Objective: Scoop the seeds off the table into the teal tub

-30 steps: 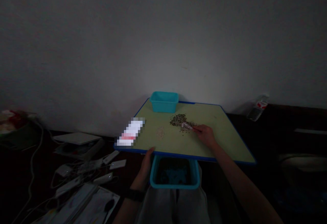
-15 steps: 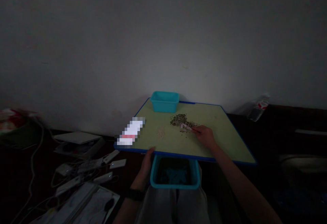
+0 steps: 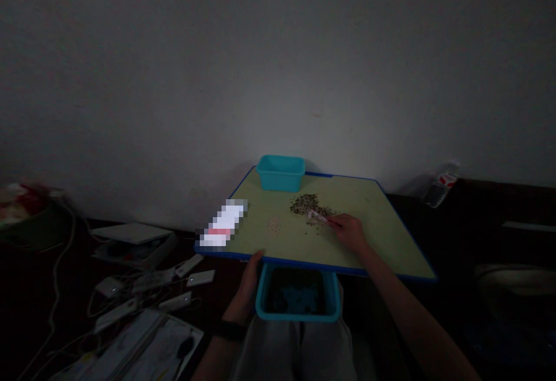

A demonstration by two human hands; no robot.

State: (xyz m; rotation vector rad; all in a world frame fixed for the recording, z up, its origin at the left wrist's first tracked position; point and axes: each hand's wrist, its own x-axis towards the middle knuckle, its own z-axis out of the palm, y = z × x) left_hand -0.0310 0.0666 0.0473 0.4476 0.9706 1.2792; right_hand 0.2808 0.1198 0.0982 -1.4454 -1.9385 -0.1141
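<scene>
My right hand (image 3: 347, 230) is closed in a pinch on a slim pale-and-reddish tool (image 3: 319, 217), too dim to name. The tool's pale end points left, at the lower edge of a pile of small dark-and-light seed-like grains (image 3: 304, 203). Left of the pile lies a small patch of pale grains (image 3: 273, 226). My left hand (image 3: 251, 274) is at the front edge of the small table (image 3: 369, 204), its thumb over the edge and the other fingers hidden. Beside it, a blue tub (image 3: 297, 316) with dark contents sits on my lap, partly under the table.
A second blue tub (image 3: 281, 182) stands at the table's back left. A blurred-out bright phone-like thing (image 3: 221, 224) lies at the left edge. Chargers and cables (image 3: 176, 301) clutter the floor on the left. A plastic bottle (image 3: 441, 187) leans at the wall on the right.
A few dark grains below the tool have shifted slightly. Both hands, the tool and the tubs stay almost where they were.
</scene>
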